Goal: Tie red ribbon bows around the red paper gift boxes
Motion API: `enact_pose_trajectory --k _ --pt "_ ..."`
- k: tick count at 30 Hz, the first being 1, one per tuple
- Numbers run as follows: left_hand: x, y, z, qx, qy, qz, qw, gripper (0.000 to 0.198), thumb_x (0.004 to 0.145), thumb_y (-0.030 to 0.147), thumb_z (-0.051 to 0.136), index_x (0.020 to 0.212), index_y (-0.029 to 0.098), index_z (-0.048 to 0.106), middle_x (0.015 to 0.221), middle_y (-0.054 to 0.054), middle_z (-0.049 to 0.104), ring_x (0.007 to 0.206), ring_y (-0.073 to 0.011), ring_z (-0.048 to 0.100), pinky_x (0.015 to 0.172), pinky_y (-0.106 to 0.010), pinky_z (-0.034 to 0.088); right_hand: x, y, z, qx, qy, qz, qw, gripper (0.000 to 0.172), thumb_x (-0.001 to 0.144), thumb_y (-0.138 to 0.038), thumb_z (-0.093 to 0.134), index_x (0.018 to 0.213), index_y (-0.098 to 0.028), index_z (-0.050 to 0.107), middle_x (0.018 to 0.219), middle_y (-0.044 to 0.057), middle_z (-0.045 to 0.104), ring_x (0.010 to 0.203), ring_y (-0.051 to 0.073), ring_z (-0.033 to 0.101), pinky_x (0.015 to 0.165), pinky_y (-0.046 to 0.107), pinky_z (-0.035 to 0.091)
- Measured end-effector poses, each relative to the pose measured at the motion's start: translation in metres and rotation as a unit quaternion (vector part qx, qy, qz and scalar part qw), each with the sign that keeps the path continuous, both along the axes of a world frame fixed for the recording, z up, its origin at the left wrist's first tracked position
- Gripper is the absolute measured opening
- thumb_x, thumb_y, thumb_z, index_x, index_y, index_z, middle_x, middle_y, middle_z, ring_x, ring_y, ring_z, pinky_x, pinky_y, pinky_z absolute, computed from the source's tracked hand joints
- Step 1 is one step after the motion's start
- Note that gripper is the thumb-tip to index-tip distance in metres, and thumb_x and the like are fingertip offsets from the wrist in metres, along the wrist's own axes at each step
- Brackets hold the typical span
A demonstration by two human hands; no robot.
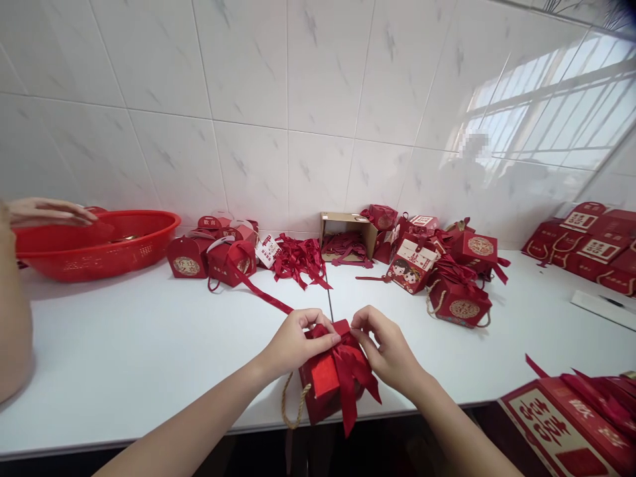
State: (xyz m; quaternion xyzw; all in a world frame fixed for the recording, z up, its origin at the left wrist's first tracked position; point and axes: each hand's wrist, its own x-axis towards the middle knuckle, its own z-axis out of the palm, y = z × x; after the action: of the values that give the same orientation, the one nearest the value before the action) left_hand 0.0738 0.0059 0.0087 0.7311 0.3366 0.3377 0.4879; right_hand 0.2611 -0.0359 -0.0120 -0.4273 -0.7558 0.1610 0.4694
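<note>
A small red gift box (322, 384) with a rope handle stands at the near edge of the white table (139, 344). A red ribbon (350, 374) lies over its top and hangs down its front. My left hand (293, 344) pinches the ribbon at the box's top left. My right hand (387, 348) pinches the ribbon at the top right, its fingers curled. Both hands touch the box top.
Finished red boxes (211, 255) and loose red ribbons (298, 258) lie along the tiled wall, with an open cardboard box (345, 232). More red boxes (457, 298) sit at right. Another person's hand (44, 212) rests on a red plastic basin (94, 245) at far left.
</note>
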Motion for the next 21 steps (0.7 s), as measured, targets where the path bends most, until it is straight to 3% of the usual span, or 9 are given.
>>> enact_pose_trajectory --k 9,12,15,18,21 --pt "-0.005 0.003 -0.002 0.036 0.029 -0.02 0.999 0.016 0.073 0.027 0.067 0.063 0.016 0.059 0.084 -0.005 0.069 0.083 -0.0194 0.062 0.076 -0.03 0.046 0.016 0.003 0.002 -0.012 0.006 -0.001 1.0 0.012 0.087 -0.013 0.043 0.079 -0.021 0.047 0.076 0.002 0.053 0.069 0.014 0.05 0.061 0.025 0.042" --pt "-0.012 0.003 0.0 0.03 0.038 -0.035 0.998 0.009 0.072 0.024 0.068 0.074 0.017 0.064 0.091 -0.005 0.069 0.091 -0.0202 0.061 0.083 -0.031 0.045 0.019 0.003 0.001 -0.025 0.01 -0.005 1.0 0.009 0.087 -0.015 0.045 0.081 -0.021 0.049 0.077 0.002 0.055 0.069 0.014 0.052 0.063 0.026 0.044" --pt "-0.019 0.003 0.004 0.017 0.043 -0.057 0.997 0.016 0.073 0.025 0.068 0.086 0.017 0.065 0.098 -0.006 0.068 0.092 -0.02 0.06 0.085 -0.032 0.045 0.021 0.0 0.002 -0.046 0.023 0.013 0.999 0.006 0.088 -0.019 0.048 0.092 -0.021 0.052 0.086 0.003 0.058 0.076 0.015 0.055 0.069 0.028 0.047" --pt "-0.02 0.0 0.008 0.007 0.048 -0.066 0.997 0.019 0.075 0.029 0.066 0.089 0.016 0.064 0.097 -0.007 0.067 0.09 -0.0198 0.06 0.082 -0.032 0.046 0.021 -0.004 0.006 -0.079 0.009 0.032 0.996 0.022 0.087 -0.024 0.053 0.109 -0.022 0.052 0.098 0.005 0.061 0.085 0.016 0.058 0.075 0.03 0.049" --pt "-0.014 -0.003 0.01 0.002 0.056 -0.037 0.998 0.018 0.078 0.033 0.063 0.081 0.016 0.063 0.089 -0.006 0.067 0.083 -0.0181 0.059 0.077 -0.03 0.046 0.018 -0.006 0.007 -0.097 -0.021 0.024 0.995 0.031 0.084 -0.024 0.058 0.115 -0.023 0.053 0.094 0.004 0.064 0.084 0.016 0.06 0.071 0.029 0.049"
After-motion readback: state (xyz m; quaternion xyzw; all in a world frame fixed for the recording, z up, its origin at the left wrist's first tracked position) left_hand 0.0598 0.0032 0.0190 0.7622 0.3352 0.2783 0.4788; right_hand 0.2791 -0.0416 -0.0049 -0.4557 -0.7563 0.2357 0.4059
